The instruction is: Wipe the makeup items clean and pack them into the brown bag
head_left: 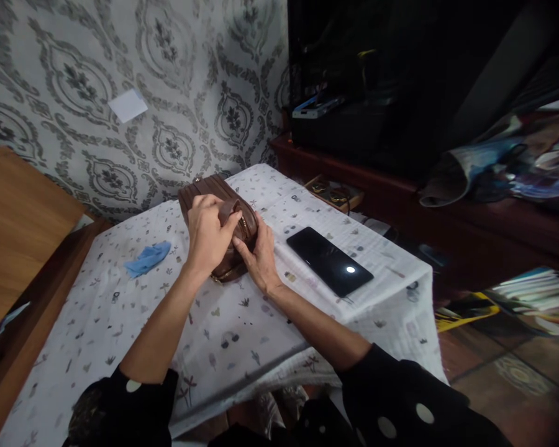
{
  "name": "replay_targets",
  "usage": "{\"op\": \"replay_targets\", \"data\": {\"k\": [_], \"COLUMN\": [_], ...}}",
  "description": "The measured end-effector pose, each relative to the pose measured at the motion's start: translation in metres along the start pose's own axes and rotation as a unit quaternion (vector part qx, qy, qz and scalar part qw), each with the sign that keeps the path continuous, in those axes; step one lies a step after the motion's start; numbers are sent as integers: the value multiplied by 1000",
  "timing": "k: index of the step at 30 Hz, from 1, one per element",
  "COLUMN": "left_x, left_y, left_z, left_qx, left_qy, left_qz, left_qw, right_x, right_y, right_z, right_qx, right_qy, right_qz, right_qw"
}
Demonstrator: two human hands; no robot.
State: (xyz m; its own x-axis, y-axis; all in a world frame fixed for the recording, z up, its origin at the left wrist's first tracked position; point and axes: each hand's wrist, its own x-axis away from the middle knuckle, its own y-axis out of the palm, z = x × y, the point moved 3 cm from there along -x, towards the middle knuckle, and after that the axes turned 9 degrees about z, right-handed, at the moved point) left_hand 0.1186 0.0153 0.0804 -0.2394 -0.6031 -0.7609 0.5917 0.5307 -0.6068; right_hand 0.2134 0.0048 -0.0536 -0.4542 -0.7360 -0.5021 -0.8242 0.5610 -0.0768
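A brown leather-look bag [214, 187] with a gold-coloured zip and ribbed panels rests on the cloth-covered table. My left hand [207, 230] is closed over its top, with thumb and fingers around the short strap [230, 210]. Along the bag's right side, my right hand [262, 254] grips it, thumb in front and fingers behind. Both hands cover much of the bag's front. To the right lies a black smartphone [323, 257] reflecting a bright spot. A crumpled blue cloth [148, 259] is left of the bag.
A white patterned tablecloth [233, 372] hangs over the table's front edge. Wooden furniture [23, 230] borders the left side. At right stand a dark red cabinet [391, 214] with a large black screen [377, 74], and stacked papers [540, 298] below. A patterned wall rises behind.
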Motion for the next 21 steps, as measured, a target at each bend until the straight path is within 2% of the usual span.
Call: {"op": "replay_targets", "data": {"k": [4,12,17,21], "left_x": [3,10,12,17], "left_y": [2,2,-21,-44], "left_z": [-3,3,0,-10], "left_qx": [24,33,21,-19], "left_qy": [-24,-14,8,-10], "left_qz": [-5,-36,-49,-39], "left_qw": [999,999,999,999], "right_x": [0,0,0,0], "right_y": [1,2,-1,-2], "right_z": [0,1,-1,-2], "right_qx": [1,-3,-6,-8], "right_qy": [4,13,11,18], "right_qz": [5,-2,-19,-38], "right_qw": [1000,1000,1000,999]}}
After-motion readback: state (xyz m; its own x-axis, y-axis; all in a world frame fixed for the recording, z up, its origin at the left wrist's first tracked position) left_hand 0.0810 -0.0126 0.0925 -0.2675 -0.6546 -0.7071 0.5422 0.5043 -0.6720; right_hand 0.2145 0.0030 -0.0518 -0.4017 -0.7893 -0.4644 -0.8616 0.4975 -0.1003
